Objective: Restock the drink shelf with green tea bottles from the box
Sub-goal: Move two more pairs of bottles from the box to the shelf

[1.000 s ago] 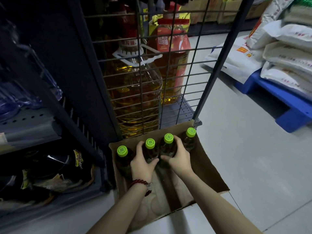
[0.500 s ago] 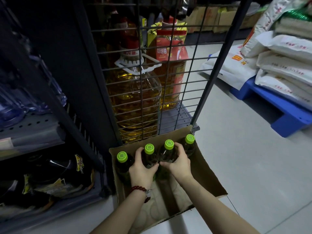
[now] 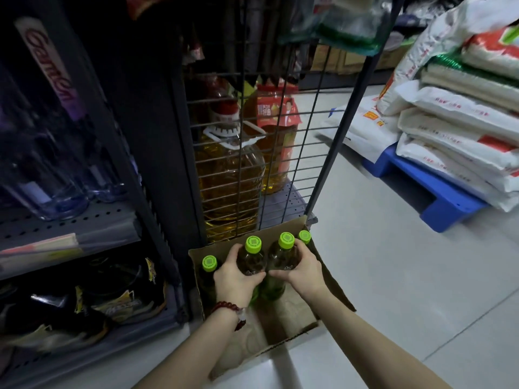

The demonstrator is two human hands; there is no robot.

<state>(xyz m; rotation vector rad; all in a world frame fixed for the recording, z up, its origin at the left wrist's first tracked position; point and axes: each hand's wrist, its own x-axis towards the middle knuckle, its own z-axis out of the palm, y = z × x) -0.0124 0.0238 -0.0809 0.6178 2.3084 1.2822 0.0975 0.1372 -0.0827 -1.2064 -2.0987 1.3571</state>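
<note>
Now, low in the frame, the left hand and right hand each clasp a bottle over the box; knocking neighbours could topple them.

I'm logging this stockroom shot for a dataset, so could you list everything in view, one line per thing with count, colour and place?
green tea bottles: four showing, dark with lime-green caps, in a row in the box
box: one, brown cardboard, open, on the floor by the rack
oil jugs: two, amber, behind the wire grid
wire grid: one, dark, rack side
clear bottles: several, bluish, left upper shelf
dark packets: several, left lower shelf
sacks: a stack, mostly white, on the pallet
pallet: one, blue, right floor
bracelet: one, red beads, left wrist
left hand: grips a bottle
right hand: grips a neighbouring bottle
</note>
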